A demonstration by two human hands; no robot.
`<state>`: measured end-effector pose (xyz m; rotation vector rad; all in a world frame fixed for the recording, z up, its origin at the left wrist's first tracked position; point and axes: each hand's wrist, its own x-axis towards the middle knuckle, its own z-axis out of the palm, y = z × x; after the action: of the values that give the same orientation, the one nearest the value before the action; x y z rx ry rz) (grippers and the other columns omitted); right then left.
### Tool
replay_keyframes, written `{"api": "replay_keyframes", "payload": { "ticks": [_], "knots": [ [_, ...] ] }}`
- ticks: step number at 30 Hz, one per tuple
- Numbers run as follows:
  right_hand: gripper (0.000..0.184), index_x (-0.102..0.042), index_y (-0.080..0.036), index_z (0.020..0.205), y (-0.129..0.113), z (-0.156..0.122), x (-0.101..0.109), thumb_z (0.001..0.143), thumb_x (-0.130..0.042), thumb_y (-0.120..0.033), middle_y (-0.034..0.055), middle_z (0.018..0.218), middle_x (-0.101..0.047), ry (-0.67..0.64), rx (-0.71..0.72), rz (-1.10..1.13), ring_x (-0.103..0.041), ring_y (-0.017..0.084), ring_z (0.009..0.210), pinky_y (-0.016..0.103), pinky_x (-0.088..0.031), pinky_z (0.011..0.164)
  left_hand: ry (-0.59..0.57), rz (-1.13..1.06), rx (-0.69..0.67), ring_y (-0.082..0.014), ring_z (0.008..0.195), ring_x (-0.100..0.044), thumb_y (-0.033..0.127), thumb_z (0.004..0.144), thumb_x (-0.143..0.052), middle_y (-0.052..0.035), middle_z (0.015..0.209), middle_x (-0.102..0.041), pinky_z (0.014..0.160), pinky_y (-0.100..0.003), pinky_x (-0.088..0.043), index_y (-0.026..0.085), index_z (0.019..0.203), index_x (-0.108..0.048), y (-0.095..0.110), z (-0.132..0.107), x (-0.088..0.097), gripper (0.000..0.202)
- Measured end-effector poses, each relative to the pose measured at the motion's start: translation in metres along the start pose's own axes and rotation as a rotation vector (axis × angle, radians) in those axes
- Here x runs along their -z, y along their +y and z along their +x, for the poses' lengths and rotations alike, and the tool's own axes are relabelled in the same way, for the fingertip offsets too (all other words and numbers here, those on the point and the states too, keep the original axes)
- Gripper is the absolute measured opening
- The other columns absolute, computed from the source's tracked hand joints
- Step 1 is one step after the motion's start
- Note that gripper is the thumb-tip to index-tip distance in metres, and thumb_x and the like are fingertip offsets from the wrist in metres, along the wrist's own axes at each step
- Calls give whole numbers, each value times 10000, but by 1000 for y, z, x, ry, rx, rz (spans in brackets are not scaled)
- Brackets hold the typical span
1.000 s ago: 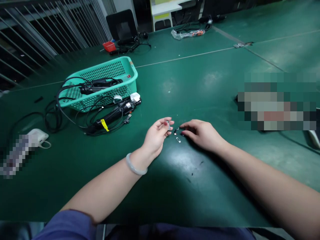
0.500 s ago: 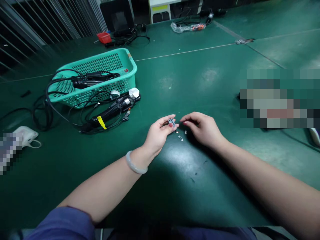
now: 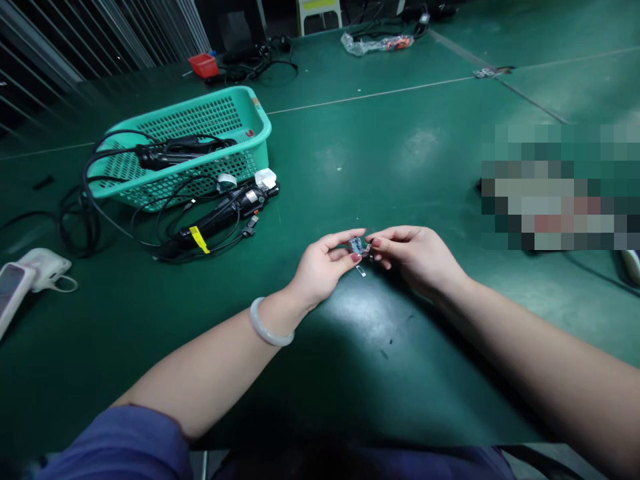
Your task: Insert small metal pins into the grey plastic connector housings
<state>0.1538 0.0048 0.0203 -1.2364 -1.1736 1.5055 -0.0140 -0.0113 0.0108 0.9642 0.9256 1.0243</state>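
Between thumb and fingers, my left hand [image 3: 323, 267] holds a small blue-grey part [image 3: 356, 246] with light and dark detail, too small to name exactly. My right hand [image 3: 423, 257] is closed in a pinch right beside it. At its fingertips shows a tiny light piece [image 3: 368, 248], whose kind I cannot make out. On the green table [image 3: 320, 373], just below the fingers, lies a small flat rectangular frame [image 3: 361, 271] with a pale outline.
To the left stands a green plastic basket [image 3: 260, 130] with black cabled devices. A black handheld device [image 3: 220, 220] with a yellow tag lies before it. A phone [image 3: 14, 287] and white charger [image 3: 47, 267] are far left; a blurred-out object [image 3: 560, 200] is at right.
My right hand has closed in on my left, and its fingertips now meet the blue-grey part. My left hand has shifted slightly right. The view has tilted a little.
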Motion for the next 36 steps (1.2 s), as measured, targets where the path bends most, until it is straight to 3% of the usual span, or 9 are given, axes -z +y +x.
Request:
{"api": "replay_keyframes", "payload": {
  "ticks": [7,19,29,36],
  "knots": [
    [323,-707,-151,661,0,-2,-2,526,-837,-414,-23,514,-558,35,-14,-33,-382,56,459,231,-280,444,-20,-11,-8,-168,936,-667,171,697,-730,-63,980,-733,992,-396,-455,170,1116,-666,0,-1,0,424],
    [235,-738,-191,738,1,-3,-3,581,-812,-349,16,673,-697,67,112,-70,-572,117,585,283,-488,619,13,-58,6,-147,876,-672,155,656,-757,-47,942,-735,993,-399,-455,177,1084,-682,-1,0,-1,435],
    [103,-737,-198,733,-3,-5,-5,663,-732,-274,28,761,-737,81,192,-258,-653,163,697,321,-523,744,12,-1,-13,-184,953,-667,213,675,-749,-76,1025,-726,1012,-423,-441,168,1109,-674,-2,1,0,443],
    [108,-713,-208,715,-4,-9,-6,650,-745,-287,28,780,-730,47,203,-240,-666,188,747,361,-528,793,35,2,-16,-171,911,-672,198,683,-738,-65,988,-732,995,-415,-455,174,1102,-675,-2,1,1,424]
  ]
}}
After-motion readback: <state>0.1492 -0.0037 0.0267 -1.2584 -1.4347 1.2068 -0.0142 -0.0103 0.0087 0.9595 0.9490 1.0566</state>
